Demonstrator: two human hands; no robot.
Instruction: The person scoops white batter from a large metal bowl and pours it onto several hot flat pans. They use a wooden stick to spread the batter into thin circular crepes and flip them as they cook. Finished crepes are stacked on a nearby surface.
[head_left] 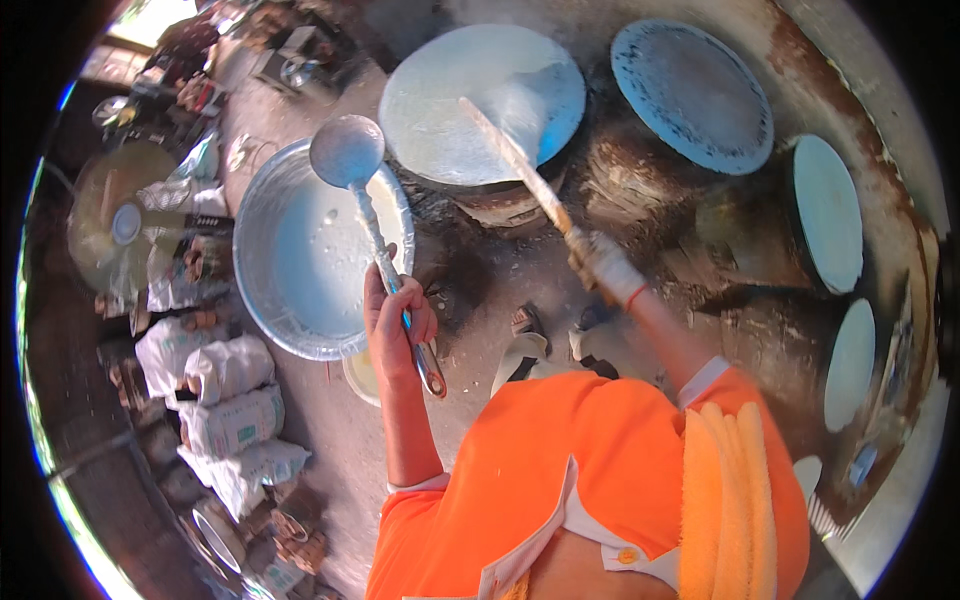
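Note:
My left hand (403, 312) is wrapped round the handle of a long metal ladle (347, 152), raised upright. The ladle's round bowl is up over the far rim of a large metal basin (250, 215), which holds a thin white liquid (320, 255). My right hand (605, 265), in a pale, soiled glove, grips a long, flat wooden stick (515, 160). The stick's far end is over a round hot plate (430, 110) spread with a thin white layer; whether it touches cannot be made out. A whitish blur hangs beside the tip.
More round plates on sooty clay stoves curve round to my right: one dark-specked (690, 95), one pale (828, 215), another lower (850, 365). White sacks (235, 420) are stacked at left. A pale tub (362, 378) stands partly under the basin. My feet (527, 322) are near the stoves.

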